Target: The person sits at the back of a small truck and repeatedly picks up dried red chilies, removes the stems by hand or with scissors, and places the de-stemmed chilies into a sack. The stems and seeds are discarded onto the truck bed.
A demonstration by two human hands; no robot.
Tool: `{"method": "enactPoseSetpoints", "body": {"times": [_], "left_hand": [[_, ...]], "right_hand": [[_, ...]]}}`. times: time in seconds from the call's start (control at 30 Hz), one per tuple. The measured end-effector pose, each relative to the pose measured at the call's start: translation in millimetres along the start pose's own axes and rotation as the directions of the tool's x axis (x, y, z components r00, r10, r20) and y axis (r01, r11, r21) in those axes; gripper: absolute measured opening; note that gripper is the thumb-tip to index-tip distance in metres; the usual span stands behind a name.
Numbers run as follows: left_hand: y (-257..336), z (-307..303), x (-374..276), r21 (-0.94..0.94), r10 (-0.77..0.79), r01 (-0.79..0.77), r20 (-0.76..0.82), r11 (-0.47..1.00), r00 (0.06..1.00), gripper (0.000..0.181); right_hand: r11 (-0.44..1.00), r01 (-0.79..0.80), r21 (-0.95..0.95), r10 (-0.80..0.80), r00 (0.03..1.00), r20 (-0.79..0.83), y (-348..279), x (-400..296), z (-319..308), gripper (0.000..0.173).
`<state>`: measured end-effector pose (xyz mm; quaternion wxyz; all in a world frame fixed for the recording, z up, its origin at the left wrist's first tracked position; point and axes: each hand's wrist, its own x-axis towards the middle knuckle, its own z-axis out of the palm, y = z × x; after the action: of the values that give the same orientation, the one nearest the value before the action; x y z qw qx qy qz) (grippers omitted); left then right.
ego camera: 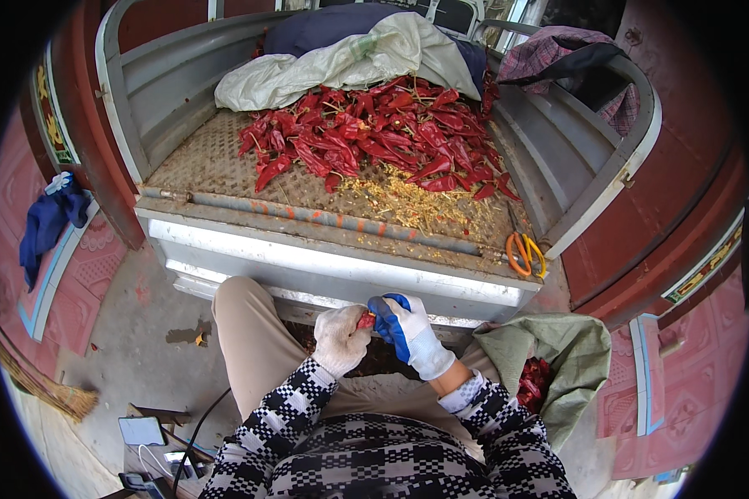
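My left hand (343, 340), in a white knit glove, is closed around a red chili pepper (366, 320), of which a small part shows between the hands. My right hand (406, 334), in a white glove with blue coating, has its thumb and fingers pinched together at the pepper's end; whether it holds a part of it is hidden. Both hands are above my lap, just in front of the truck bed's edge. On the bed lies a heap of dried red chili peppers (381, 134), with yellow seeds (418, 199) scattered before it.
Orange-and-yellow-handled scissors (524, 254) lie at the bed's right front corner. A pale woven sack (362, 56) partly covers the heap. Right of my lap stands a green sack (574, 349) holding red peppers (535, 383). A broom (68, 399) and a phone (141, 431) are at the left.
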<state>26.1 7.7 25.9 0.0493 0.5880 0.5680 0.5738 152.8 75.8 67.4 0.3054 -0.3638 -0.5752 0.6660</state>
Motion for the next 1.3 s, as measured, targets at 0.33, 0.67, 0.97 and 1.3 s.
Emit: {"method": "enactPoseSetpoints", "body": {"times": [0.33,0.67,0.97,1.3], "left_hand": [[-9.7,3.2,-2.7,0.010,0.054,-0.054,-0.016,0.998,0.998,0.017],[1.7,-2.5,5.6,0.054,0.073,-0.069,-0.066,0.996,0.995,0.015],[-14.4,6.8,-13.0,-0.310,-0.172,0.155,-0.028,0.938,0.985,0.013],[-12.1,-3.8,2.1,-0.728,-0.571,0.547,0.262,0.413,0.778,0.009]], "right_hand": [[0.871,0.208,-0.445,-0.192,0.978,0.080,0.8,1.7,-15.8,0.022],[0.952,0.230,-0.200,-0.189,0.960,0.208,-6.2,-3.2,-7.8,0.030],[0.933,-0.129,0.337,0.110,0.991,0.074,-31.1,0.0,-1.9,0.034],[0.229,0.322,-0.919,-0.452,0.871,0.193,-109.8,64.2,-88.1,0.042]]}}
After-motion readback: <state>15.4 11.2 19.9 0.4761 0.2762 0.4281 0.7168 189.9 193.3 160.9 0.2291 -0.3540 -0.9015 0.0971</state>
